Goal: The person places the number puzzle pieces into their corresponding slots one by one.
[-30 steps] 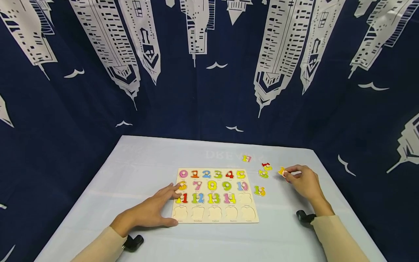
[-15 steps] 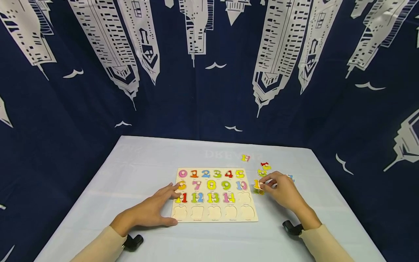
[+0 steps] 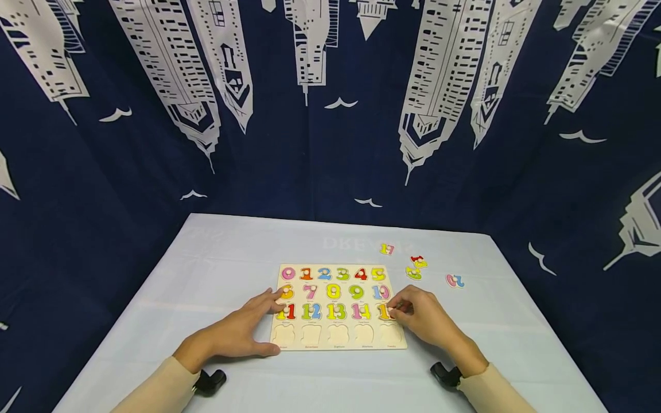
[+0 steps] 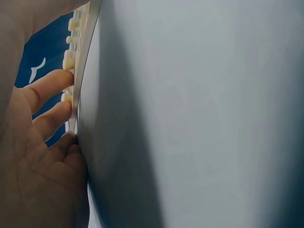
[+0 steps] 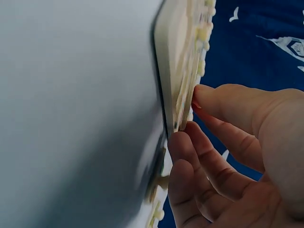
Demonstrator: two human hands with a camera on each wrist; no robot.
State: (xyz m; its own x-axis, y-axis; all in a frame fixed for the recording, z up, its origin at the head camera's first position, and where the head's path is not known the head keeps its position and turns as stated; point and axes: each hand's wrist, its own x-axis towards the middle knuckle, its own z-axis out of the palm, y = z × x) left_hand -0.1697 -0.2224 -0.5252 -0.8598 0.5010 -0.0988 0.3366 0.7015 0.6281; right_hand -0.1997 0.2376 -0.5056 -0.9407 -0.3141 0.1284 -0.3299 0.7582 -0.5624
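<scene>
A wooden number puzzle board (image 3: pixel 325 338) lies on the table, with colourful knobbed number pieces filling its upper rows. My right hand (image 3: pixel 428 315) pinches a number puzzle piece (image 3: pixel 383 311) with a yellow-orange 1 at the right end of the third row; its second digit is mostly covered by the fingers. In the right wrist view, thumb and fingertips meet at this piece (image 5: pixel 189 104), close against the board. My left hand (image 3: pixel 242 327) rests on the board's left edge, fingers spread near the 6 and 11 pieces, thumb at the lower left corner.
Loose pieces lie beyond the board to the right: a 17 (image 3: pixel 387 249), a red-and-yellow piece (image 3: pixel 419 262), a green-yellow piece (image 3: pixel 413 273) and a pink-and-blue one (image 3: pixel 455 280). Bare recesses (image 3: pixel 338 334) form the bottom row. A dark patterned cloth (image 3: pixel 310 143) hangs behind the table.
My right hand has carried the piece leftward and nearer, from the table's right side to the third row's right end. It now covers where the 16 lay. My left hand stays put.
</scene>
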